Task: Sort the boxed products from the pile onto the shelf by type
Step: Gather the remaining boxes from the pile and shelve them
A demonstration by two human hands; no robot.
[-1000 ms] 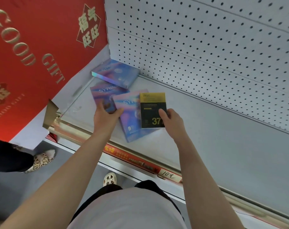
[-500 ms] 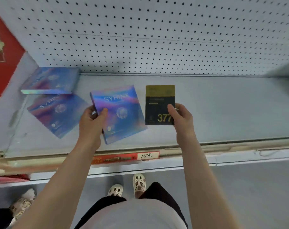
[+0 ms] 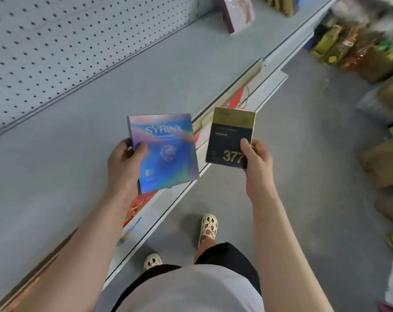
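- Two boxes in hand, both held above the front edge of the shelf [image 3: 83, 136], which is grey with a perforated back panel [image 3: 56, 41].
- Grey floor [image 3: 303, 176] to the right; blurred packaged goods [image 3: 359, 52] stacked along its far side.
- Left hand [image 3: 123, 163] grips the iridescent blue box [image 3: 166, 152] marked "SYRINX" at its lower left corner, thumb on the face, fingers curled behind. Box is over the shelf lip, face up, not touching the shelf.
- Right hand [image 3: 256, 158] pinches the black and gold box [image 3: 231, 137] marked "377" at its lower right corner, thumb on the face. Box is over the floor, just beside the shelf edge.
- Pale upright box [image 3: 237, 12] stands far along the shelf.
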